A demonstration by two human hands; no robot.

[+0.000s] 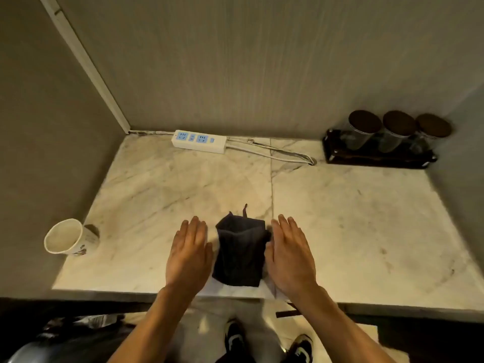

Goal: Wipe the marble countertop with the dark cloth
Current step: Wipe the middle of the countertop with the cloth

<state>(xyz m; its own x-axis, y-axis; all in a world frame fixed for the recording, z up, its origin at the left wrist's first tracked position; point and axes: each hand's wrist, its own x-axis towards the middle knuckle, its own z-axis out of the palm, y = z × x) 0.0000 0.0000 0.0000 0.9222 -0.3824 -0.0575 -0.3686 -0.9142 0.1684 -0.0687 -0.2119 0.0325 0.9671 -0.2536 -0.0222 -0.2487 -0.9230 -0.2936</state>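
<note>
The marble tabletop (pixel 340 218) fills the corner, pale and veined, with a seam running front to back. At the back right sits a dark tray (pixel 377 157) carrying three jars (pixel 398 129); a power strip (pixel 199 141) lies against the back wall. Both hands are out flat, palms down: left hand (pixel 190 254) and right hand (pixel 290 254) flank the cloth (pixel 239 254), fingers extended and spread, gripping nothing. The cloth lies folded near the front edge, right between them. A paper cup (pixel 69 238) stands at the left edge.
</note>
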